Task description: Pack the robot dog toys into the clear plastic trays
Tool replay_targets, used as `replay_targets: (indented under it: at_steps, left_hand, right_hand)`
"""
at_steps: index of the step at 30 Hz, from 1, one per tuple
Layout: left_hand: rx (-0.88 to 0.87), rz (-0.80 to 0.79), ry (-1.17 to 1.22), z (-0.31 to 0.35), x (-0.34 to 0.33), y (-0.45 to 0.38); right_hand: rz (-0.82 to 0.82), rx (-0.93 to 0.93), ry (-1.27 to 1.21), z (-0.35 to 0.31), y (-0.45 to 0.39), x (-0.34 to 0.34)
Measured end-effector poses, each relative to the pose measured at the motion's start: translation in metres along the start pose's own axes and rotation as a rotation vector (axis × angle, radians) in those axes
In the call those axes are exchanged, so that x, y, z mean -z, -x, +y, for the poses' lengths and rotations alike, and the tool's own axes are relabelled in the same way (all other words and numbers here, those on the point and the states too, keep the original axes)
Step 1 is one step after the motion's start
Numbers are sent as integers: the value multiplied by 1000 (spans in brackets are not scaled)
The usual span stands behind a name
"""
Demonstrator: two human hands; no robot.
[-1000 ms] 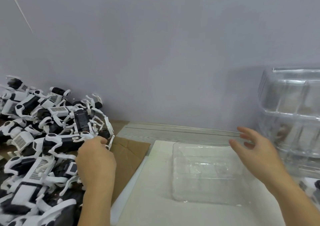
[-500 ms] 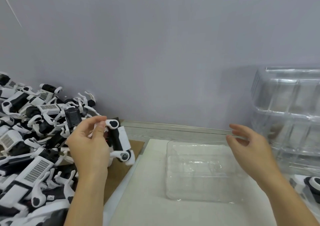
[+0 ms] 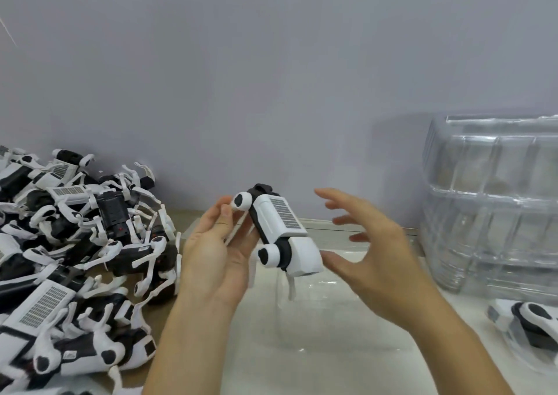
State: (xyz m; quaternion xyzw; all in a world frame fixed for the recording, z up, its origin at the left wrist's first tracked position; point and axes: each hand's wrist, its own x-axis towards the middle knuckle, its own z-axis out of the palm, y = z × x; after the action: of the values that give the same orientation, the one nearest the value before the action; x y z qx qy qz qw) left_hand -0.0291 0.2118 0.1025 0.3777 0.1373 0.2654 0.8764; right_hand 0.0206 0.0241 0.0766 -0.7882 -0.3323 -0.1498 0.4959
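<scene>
My left hand (image 3: 217, 252) grips a black-and-white robot dog toy (image 3: 280, 231) and holds it in the air above the clear plastic tray (image 3: 326, 328), which lies on the white table top. Just to the right of the toy, my right hand (image 3: 371, 252) hovers with its fingers spread and holds nothing. A big pile of robot dog toys (image 3: 69, 252) covers the left side.
A tall stack of clear trays (image 3: 495, 207) stands at the right against the grey wall. Another robot dog toy (image 3: 531, 325) lies in a tray at the right edge. Brown cardboard (image 3: 163, 313) lies under the pile.
My left hand has lifted a toy out of the pile and carried it right, over the tray. My right hand has moved from the tray's far corner toward the toy.
</scene>
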Motion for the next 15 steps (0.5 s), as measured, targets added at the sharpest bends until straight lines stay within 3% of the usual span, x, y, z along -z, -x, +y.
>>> replay_targets:
  at_steps: [4, 8, 12, 15]
  left_hand:
    - [250, -48, 100, -11, -12, 8]
    - [437, -195, 127, -19, -20, 15]
    - [399, -364, -1, -23, -23, 19]
    - [276, -375, -334, -26, -22, 21]
  right_hand:
    - [-100, 98, -41, -10, -3, -2]
    - [-156, 73, -98, -11, -3, 3]
    - [-75, 83, -93, -8, -3, 7]
    - [93, 89, -154, -6, -7, 11]
